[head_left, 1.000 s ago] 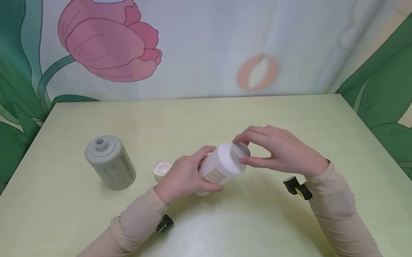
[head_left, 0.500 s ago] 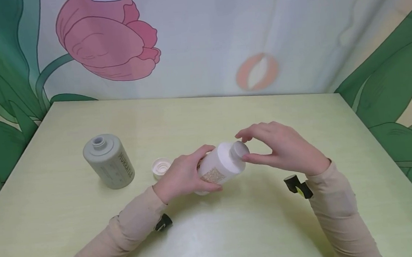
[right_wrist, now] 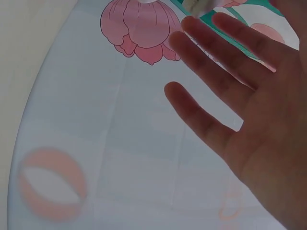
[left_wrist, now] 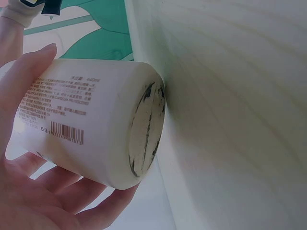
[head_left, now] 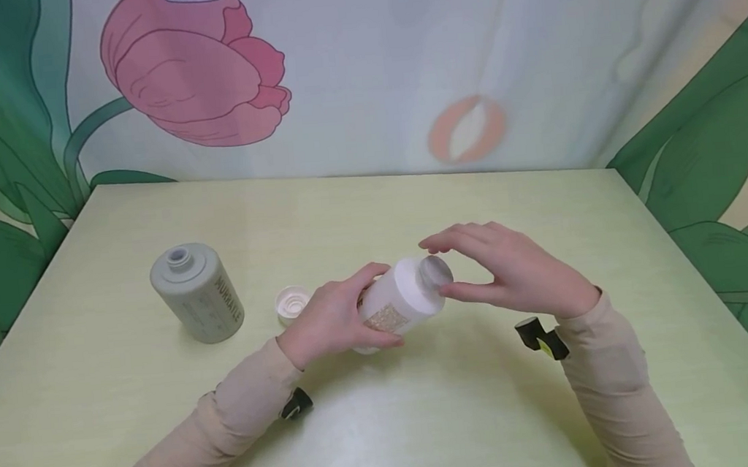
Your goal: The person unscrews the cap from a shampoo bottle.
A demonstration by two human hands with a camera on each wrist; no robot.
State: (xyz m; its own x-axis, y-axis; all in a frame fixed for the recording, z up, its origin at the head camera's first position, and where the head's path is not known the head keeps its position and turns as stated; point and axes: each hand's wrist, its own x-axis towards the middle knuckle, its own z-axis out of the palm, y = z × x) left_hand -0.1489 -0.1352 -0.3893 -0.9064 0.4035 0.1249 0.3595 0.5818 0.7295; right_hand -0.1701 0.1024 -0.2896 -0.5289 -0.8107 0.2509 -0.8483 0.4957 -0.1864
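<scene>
My left hand holds a white bottle around its body, tilted with its top toward the upper right. In the left wrist view, the bottle shows printed text, a barcode and dark marks on its base. A greyish screw cap sits at the bottle's top. Beside it is my right hand, thumb at the cap's edge and fingertips just above it. Those fingers look spread and fairly straight in the right wrist view, where the hand is seen from the palm side.
A grey bottle with an uncapped neck stands on the left of the table. Between it and my left hand lies a white cap, its inside facing up. A curtain with printed flowers hangs behind the table.
My right hand's fingers have shifted slightly off and around the cap. The left hand and white bottle have hardly moved.
</scene>
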